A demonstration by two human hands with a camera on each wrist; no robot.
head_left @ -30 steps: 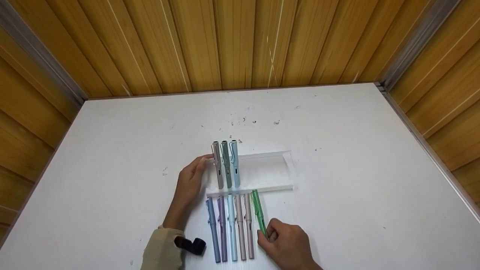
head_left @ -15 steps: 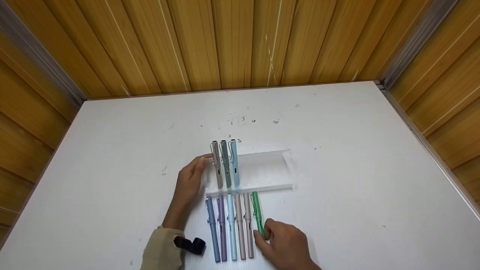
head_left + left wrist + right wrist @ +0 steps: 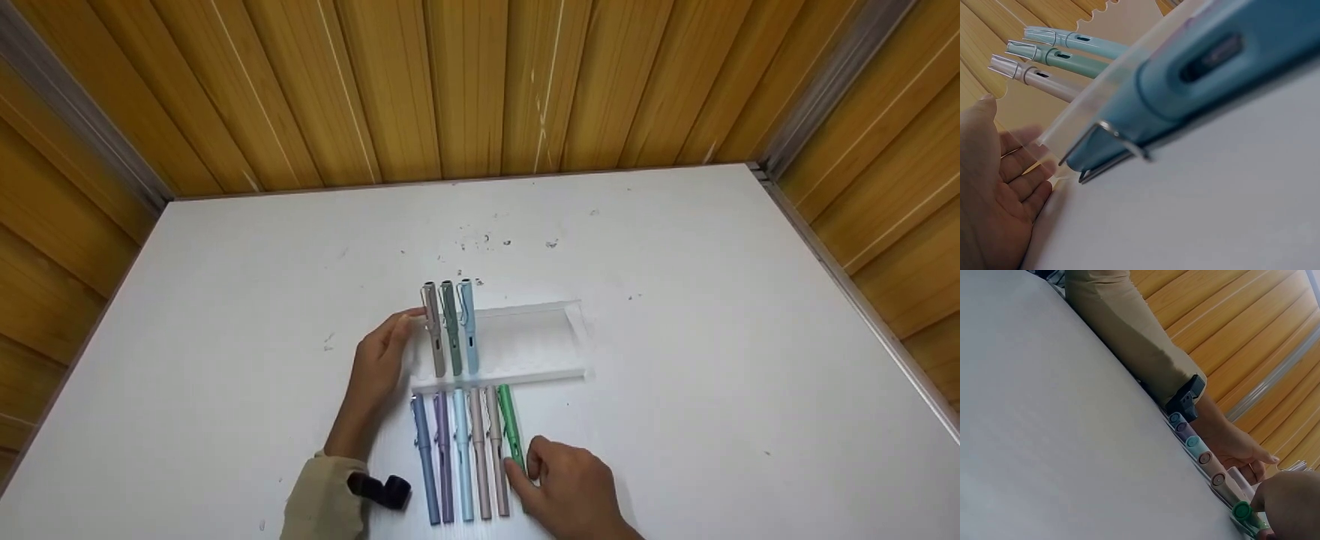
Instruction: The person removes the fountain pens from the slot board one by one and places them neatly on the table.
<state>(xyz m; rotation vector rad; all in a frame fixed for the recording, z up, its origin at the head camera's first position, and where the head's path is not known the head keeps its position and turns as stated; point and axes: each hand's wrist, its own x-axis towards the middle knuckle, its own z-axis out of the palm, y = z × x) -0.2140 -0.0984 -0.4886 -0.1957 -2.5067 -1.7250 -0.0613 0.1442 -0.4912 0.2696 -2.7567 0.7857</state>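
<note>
In the head view, my right hand pinches the lower end of a green pen, which lies slightly tilted at the right end of a row. That row holds a blue pen, a purple pen, a light blue pen and two brownish pens. My left hand rests against the left end of a clear pen rack, its fingers loosely extended behind the panel in the left wrist view. On the rack lean a grey-brown pen, a dark green pen and a pale blue pen.
A white table with small dark marks lies under everything. Wood-patterned panels enclose its back and sides. A black wrist device sits on the left sleeve, close to the blue pen.
The green pen has slid left and slightly toward me, up beside the brownish pens, with my right hand moving along. My left hand and the rack stay in place.
</note>
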